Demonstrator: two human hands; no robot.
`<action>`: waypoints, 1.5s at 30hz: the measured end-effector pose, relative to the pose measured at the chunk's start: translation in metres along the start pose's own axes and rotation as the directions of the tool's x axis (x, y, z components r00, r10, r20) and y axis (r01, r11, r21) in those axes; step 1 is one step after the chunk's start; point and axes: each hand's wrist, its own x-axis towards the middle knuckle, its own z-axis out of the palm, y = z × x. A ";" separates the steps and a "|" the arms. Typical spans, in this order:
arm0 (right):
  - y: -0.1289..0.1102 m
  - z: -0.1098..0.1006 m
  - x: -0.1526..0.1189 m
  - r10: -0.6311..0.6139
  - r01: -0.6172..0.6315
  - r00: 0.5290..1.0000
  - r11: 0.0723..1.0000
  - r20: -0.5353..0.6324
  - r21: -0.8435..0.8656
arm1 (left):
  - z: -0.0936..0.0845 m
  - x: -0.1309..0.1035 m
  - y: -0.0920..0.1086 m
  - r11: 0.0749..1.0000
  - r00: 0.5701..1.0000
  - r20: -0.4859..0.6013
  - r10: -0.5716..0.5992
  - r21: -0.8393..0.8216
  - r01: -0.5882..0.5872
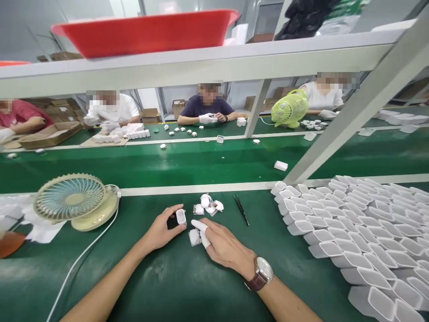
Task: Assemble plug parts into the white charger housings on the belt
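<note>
Clock centre: the held cup; 12 = away from the wearer.

Left hand, 8 o'clock: thumb and index finger grasp the small white cup from two sides, opening visible. Cup is above the green worktop; contact with the surface cannot be told.

Right hand, 4 o'clock: palm down, white finger covers on two digits, bent and next to a loose white part at 5 o'clock. Whether they pinch it or only rest against it, cannot tell. Wristwatch on that wrist, brown strap, pale dial; dial lettering too small to read.

Worktop: cluster of small white parts at 2 o'clock, near the cup. Dark tweezers lie just before 3. Dense array of open white housings at 3. Cream fan with blue blades at 9.

Beyond, at 12: green belt strip; a white box on it at 2. Co-worker in a dark top at 12, white glove showing. Lime fan between 1 and 2.

Markings: green-printed bag on the shelf at 1, print illegible. Carton at 12, marks too small to read.
</note>
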 end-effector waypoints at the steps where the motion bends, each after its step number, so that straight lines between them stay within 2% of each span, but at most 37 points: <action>1: 0.001 0.000 0.000 -0.022 0.022 1.000 1.000 -0.001 0.013 | 0.000 -0.001 -0.001 1.000 1.000 -0.003 0.011 -0.009 -0.011; 4: 0.004 0.000 0.002 -0.073 0.071 0.996 0.996 0.044 0.046 | 0.000 -0.003 -0.005 0.999 0.999 -0.015 0.045 -0.007 -0.046; 7: 0.004 0.000 0.005 -0.054 0.047 0.994 0.996 0.100 0.071 | 0.001 -0.004 -0.006 0.996 0.996 -0.034 0.082 0.035 -0.080; 10: 0.002 -0.001 0.006 -0.029 0.022 0.995 0.996 0.094 0.081 | 0.003 -0.006 -0.007 0.989 0.991 -0.048 0.122 0.084 -0.118; 14: 0.002 0.003 0.005 -0.059 0.050 0.995 0.993 0.082 0.106 | 0.005 -0.010 -0.007 0.977 0.980 -0.065 0.187 0.121 -0.178; 17: 0.006 0.007 0.004 -0.039 0.041 0.999 0.987 -0.011 0.155 | 0.005 -0.011 -0.006 0.967 0.966 -0.109 0.233 0.126 -0.220; 19: 0.010 0.008 0.005 -0.019 0.044 0.992 0.979 -0.123 0.201 | 0.004 -0.012 -0.004 0.962 0.954 -0.152 0.260 0.132 -0.241; 23: 0.016 0.008 0.009 0.013 0.081 0.937 0.964 -0.350 0.255 | 0.006 -0.014 -0.001 0.946 0.933 -0.191 0.304 0.177 -0.272; 26: 0.014 0.007 0.010 0.027 0.084 0.920 0.961 -0.390 0.265 | 0.008 -0.016 0.001 0.937 0.931 -0.159 0.328 0.183 -0.299; 29: 0.008 0.006 0.009 -0.011 0.121 0.911 0.963 -0.412 0.243 | 0.011 -0.019 0.000 0.932 0.928 -0.144 0.343 0.172 -0.318; 35: 0.001 0.005 0.006 -0.074 0.141 0.919 0.979 -0.388 0.148 | 0.015 -0.020 -0.002 0.927 0.921 -0.142 0.364 0.154 -0.342; 45: 0.001 0.005 0.000 -0.093 0.119 0.952 0.990 -0.290 0.072 | 0.016 -0.021 0.006 0.911 0.906 -0.134 0.400 0.169 -0.377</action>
